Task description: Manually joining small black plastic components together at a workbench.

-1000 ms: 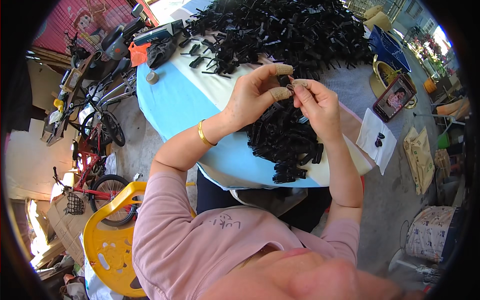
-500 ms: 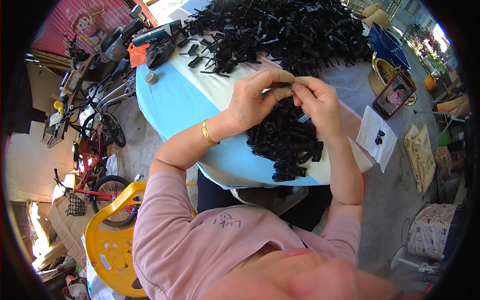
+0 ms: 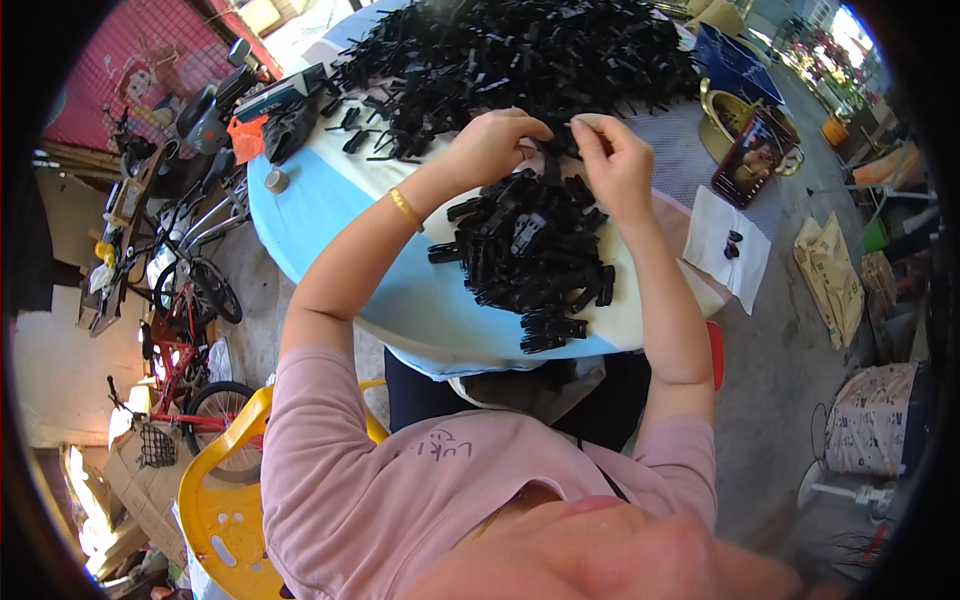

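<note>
Both hands meet over the far side of a near heap of black plastic clip-like pieces [image 3: 535, 245]. My left hand [image 3: 497, 146], a gold bangle on its wrist, has its fingers curled in with the tips together. Close to its right, my right hand [image 3: 618, 165] pinches thumb against forefinger. Dark bits show between the two hands, but against the black pieces behind I cannot make out what either holds. A much larger pile of similar black pieces [image 3: 520, 60] spreads over the table's far side.
The cloth-covered table [image 3: 310, 215] has a small round container [image 3: 276, 180] and an orange bag [image 3: 247, 138] at left. At right are a propped phone [image 3: 757, 158], a gold pot [image 3: 722, 130] and white paper [image 3: 728, 240] with small dark pieces. A yellow chair [image 3: 225, 500] stands lower left.
My hands have drawn slightly apart and moved away from me, uncovering more of the near heap. The whole view has shifted a little.
</note>
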Demonstrator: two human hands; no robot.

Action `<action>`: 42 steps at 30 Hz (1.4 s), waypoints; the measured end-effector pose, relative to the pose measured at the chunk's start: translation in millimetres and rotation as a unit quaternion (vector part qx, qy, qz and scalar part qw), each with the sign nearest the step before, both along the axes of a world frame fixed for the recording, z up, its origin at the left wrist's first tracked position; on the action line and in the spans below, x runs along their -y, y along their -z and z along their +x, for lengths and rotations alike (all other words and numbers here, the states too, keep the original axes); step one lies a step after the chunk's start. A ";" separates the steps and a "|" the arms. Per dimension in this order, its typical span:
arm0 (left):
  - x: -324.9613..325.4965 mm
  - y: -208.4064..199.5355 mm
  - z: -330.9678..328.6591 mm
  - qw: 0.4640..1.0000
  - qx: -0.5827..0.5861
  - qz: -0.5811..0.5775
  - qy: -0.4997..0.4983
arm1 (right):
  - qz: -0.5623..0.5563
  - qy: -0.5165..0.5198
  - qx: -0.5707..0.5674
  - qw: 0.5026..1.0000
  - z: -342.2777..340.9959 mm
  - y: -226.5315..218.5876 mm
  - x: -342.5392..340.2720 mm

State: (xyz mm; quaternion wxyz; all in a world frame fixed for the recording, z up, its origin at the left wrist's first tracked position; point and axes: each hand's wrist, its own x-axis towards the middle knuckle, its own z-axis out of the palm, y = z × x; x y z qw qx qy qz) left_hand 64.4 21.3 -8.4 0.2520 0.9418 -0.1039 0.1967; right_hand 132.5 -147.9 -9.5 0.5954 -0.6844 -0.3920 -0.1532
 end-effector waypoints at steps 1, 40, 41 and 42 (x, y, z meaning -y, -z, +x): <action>-2.4 7.6 8.4 1.000 0.002 0.003 0.006 | 0.000 -0.001 0.012 1.000 0.3 0.1 -0.7; 47.7 -13.4 -25.3 0.971 0.044 -0.236 0.012 | 0.095 -0.221 -0.372 0.896 -10.7 -14.3 8.3; 47.6 -12.2 -25.0 0.959 0.084 -0.270 0.014 | 0.093 -0.228 -0.374 0.894 -13.6 -16.3 8.2; 45.5 -12.1 -25.7 0.961 0.071 -0.267 0.013 | 0.100 -0.241 -0.388 0.884 -15.6 -17.8 8.4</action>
